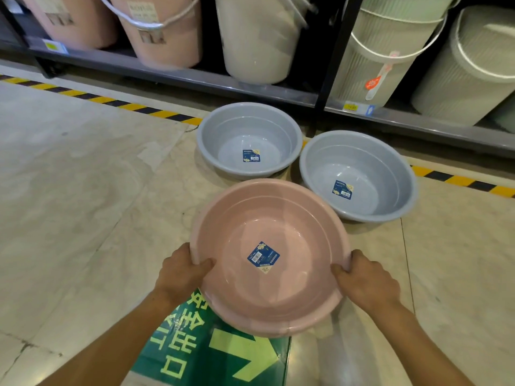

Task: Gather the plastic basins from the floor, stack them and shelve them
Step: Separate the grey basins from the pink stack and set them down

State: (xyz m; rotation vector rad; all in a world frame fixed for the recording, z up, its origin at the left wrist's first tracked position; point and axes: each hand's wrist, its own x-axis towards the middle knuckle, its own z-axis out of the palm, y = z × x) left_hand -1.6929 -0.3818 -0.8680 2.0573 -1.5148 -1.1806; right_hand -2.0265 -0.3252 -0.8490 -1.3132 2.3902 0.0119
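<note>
A pink plastic basin (278,218) with a blue label inside is held above the floor, tilted toward me. My left hand (181,270) grips its left rim, thumb inside. Its right rim is gripped by my right hand (367,280), thumb inside too. Two grey basins stand upright on the floor beyond it: one (248,126) at the centre, the other (370,160) to its right, almost touching. Each has a blue label on its bottom.
A low shelf (195,76) runs along the back with pink buckets (164,29), a white bucket (256,37) and ribbed pale bins (390,43). Yellow-black tape (111,101) lines the floor. A green exit sign sticker (211,355) lies under the pink basin.
</note>
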